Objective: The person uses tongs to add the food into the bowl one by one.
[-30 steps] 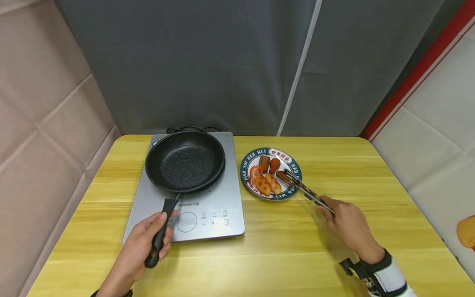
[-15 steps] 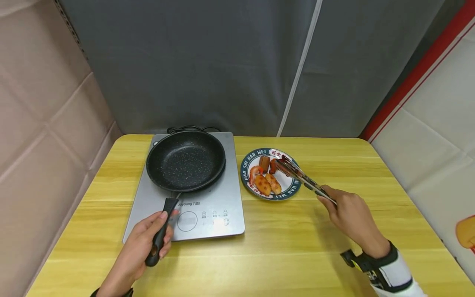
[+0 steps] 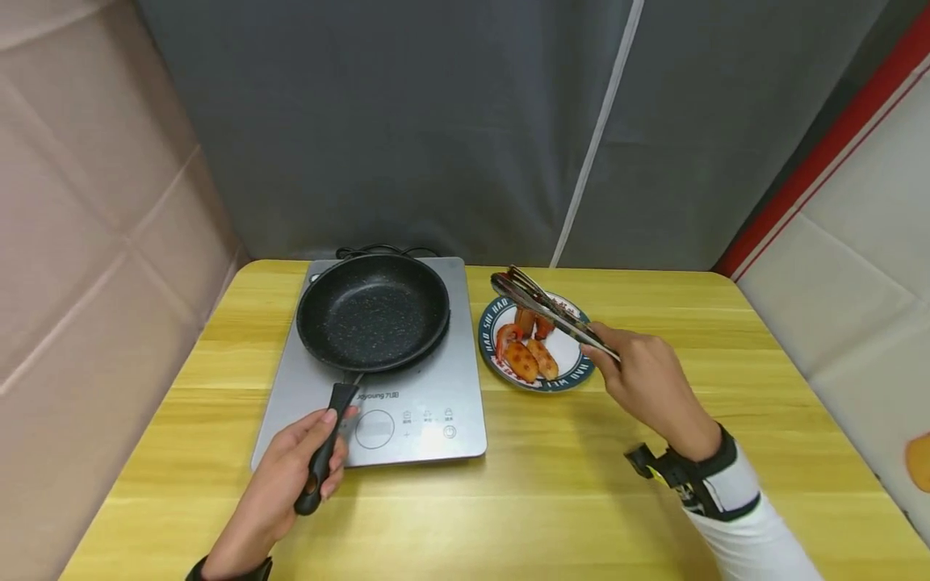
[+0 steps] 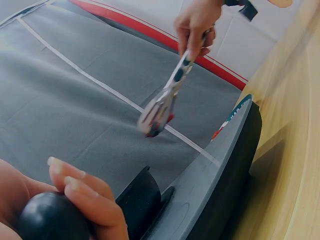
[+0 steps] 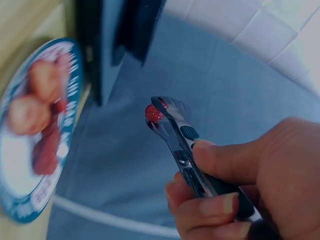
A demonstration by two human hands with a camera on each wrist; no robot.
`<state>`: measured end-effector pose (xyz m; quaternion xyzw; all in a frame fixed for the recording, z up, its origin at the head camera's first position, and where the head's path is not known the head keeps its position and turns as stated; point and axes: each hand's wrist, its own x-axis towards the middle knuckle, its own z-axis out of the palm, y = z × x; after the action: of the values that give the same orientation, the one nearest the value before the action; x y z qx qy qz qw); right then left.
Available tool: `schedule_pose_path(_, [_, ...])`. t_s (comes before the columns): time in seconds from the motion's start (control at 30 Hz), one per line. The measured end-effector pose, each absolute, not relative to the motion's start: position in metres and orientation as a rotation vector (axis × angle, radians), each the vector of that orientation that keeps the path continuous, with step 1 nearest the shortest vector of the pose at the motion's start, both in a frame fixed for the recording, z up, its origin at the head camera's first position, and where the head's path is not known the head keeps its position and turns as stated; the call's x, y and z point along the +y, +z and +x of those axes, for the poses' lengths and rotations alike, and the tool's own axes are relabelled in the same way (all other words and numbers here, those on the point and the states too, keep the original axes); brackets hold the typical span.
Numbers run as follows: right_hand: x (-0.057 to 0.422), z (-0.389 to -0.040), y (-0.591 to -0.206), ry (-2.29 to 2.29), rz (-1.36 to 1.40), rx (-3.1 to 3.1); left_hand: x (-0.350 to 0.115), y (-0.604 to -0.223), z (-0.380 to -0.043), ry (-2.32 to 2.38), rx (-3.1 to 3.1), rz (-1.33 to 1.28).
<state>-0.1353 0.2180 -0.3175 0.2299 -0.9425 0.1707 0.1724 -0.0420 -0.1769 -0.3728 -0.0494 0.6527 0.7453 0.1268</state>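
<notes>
My left hand [image 3: 294, 468] grips the black handle [image 3: 316, 476] of a speckled frying pan [image 3: 374, 315], which sits on a silver induction cooker [image 3: 461, 440]. In my right hand [image 3: 647, 387] are metal tongs [image 3: 555, 312], held in the air above the back of a plate [image 3: 587, 369]. Pinched between the tong tips is a small red-brown piece of sausage [image 5: 154, 113], best seen in the right wrist view. On the plate lie two browned oval pieces [image 3: 521, 361], a shrimp [image 3: 503, 339], another sausage piece [image 3: 525, 323] and a reddish drumstick-like piece [image 3: 543, 328], partly behind the tongs.
A yellow wood-grain table [image 3: 508, 516] carries everything. Behind it hangs a grey curtain [image 3: 407, 129], and a black cable [image 3: 385, 248] lies behind the cooker. Padded pale panels [image 3: 94, 202] stand at the left; a white wall with a red stripe [image 3: 821, 153] is at the right.
The tongs have lifted the sausage piece off the plate's right side, moving up and left with my right hand. My left hand keeps its grip on the pan handle.
</notes>
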Motion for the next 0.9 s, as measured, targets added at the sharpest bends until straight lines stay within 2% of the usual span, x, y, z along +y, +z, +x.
schedule_pose_path(0.9, [0.107, -0.19, -0.314, 0.548, 0.991, -2.729, -0.176, -0.371, -0.04, 2.171, 1.894, -0.116])
